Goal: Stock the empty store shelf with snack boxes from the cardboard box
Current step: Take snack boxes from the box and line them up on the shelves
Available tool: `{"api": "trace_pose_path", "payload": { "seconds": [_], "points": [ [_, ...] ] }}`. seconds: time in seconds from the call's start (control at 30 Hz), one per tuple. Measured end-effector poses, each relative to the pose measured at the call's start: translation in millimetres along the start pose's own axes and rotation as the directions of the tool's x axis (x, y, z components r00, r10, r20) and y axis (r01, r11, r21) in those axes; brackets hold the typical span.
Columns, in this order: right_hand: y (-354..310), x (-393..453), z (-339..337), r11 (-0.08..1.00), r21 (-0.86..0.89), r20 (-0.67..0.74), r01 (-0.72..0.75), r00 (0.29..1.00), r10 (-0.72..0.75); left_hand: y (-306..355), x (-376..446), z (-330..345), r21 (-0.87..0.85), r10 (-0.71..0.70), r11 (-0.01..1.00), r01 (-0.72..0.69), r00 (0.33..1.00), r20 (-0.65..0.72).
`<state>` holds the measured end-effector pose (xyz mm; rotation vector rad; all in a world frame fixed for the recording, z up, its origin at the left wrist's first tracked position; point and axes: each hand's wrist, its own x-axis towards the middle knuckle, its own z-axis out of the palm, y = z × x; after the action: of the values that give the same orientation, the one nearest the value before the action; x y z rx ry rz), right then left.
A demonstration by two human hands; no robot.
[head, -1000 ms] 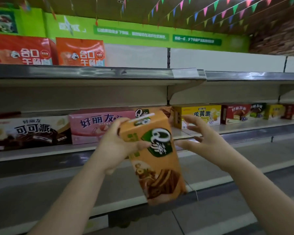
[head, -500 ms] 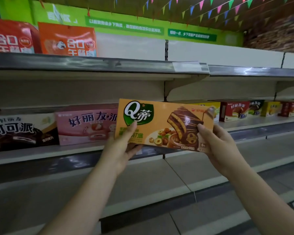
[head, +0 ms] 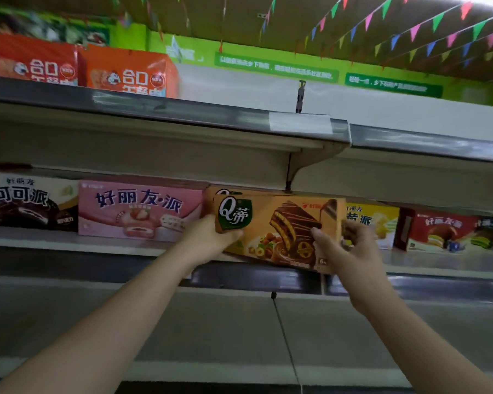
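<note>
An orange snack box [head: 279, 223] with a green logo and a chocolate cake picture lies lengthwise at the front of the middle shelf [head: 125, 245]. My left hand [head: 208, 240] grips its lower left corner, thumb on the front face. My right hand [head: 345, 248] holds its right end, fingers curled round the edge. A second orange box [head: 239, 192] shows just behind and above it. The held box sits between a pink box [head: 137, 211] and a yellow box [head: 379, 220]. The cardboard box is out of view.
A dark cocoa-pie box [head: 26, 203] stands far left and a red box [head: 436, 231] far right on the same shelf. Orange packs [head: 125, 72] sit on the top shelf, whose edge [head: 211, 115] overhangs. Bare lower shelves [head: 239, 331] lie below.
The box was turned from upright to lengthwise, my right hand took hold of its end, and both hands carried it up and forward to the middle shelf.
</note>
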<state>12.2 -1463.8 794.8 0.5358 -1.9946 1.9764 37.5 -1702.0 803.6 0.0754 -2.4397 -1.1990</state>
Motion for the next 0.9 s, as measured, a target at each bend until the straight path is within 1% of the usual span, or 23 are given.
{"api": "trace_pose_path", "payload": {
  "seconds": [0.03, 0.1, 0.17, 0.23, 0.33, 0.4, 0.47, 0.57, 0.67, 0.7, 0.8, 0.83, 0.9],
  "points": [
    [3, 7, 4, 0.998, -0.058, 0.009, -0.004, 1.0, 0.004, -2, 4, 1, 0.018, -0.014, 1.0, 0.014, 1.0, 0.002],
    [9, 23, 6, 0.983, -0.184, 0.039, 0.004, 0.999, 0.003, -5, 14, 12, 0.068, -0.035, 0.997, 0.038, 0.999, -0.039],
    [14, 39, 11, 0.962, -0.273, 0.087, 0.005, 0.996, 0.02, -4, 15, 19, 0.219, -0.047, 0.974, 0.062, 0.996, -0.077],
    [20, 55, 19, 0.939, -0.345, 0.139, 0.003, 0.989, 0.048, -3, 14, 24, 0.348, -0.027, 0.936, 0.061, 0.994, -0.102],
    [26, 75, 29, 0.895, -0.447, 0.205, -0.003, 0.973, 0.106, -2, 14, 29, 0.446, 0.002, 0.894, 0.05, 0.993, -0.117],
    [28, 87, 31, 0.854, -0.519, 0.199, -0.015, 0.97, 0.138, -4, 15, 31, 0.502, 0.025, 0.864, 0.046, 0.991, -0.135],
    [27, 97, 32, 0.82, -0.571, 0.203, -0.038, 0.961, 0.186, -4, 14, 33, 0.519, 0.053, 0.854, 0.035, 0.987, -0.153],
    [27, 105, 33, 0.81, -0.582, 0.218, -0.078, 0.944, 0.247, -5, 12, 34, 0.529, 0.085, 0.848, 0.015, 0.983, -0.164],
    [33, 106, 25, 0.837, -0.541, 0.214, -0.089, 0.947, 0.239, -4, 11, 33, 0.539, 0.092, 0.842, 0.018, 0.98, -0.177],
    [35, 106, 19, 0.857, -0.504, 0.227, -0.101, 0.942, 0.245, -4, 10, 34, 0.54, 0.104, 0.842, 0.014, 0.977, -0.187],
    [34, 107, 7, 0.934, -0.311, 0.307, -0.174, 0.912, 0.272, -4, 9, 35, 0.564, 0.14, 0.826, 0.005, 0.967, -0.214],
    [32, 107, 6, 0.938, -0.297, 0.327, -0.182, 0.903, 0.278, -4, 10, 35, 0.575, 0.133, 0.818, 0.014, 0.968, -0.213],
    [30, 107, 9, 0.926, -0.339, 0.324, -0.167, 0.903, 0.281, -3, 11, 36, 0.587, 0.089, 0.808, 0.047, 0.975, -0.202]
  ]
}}
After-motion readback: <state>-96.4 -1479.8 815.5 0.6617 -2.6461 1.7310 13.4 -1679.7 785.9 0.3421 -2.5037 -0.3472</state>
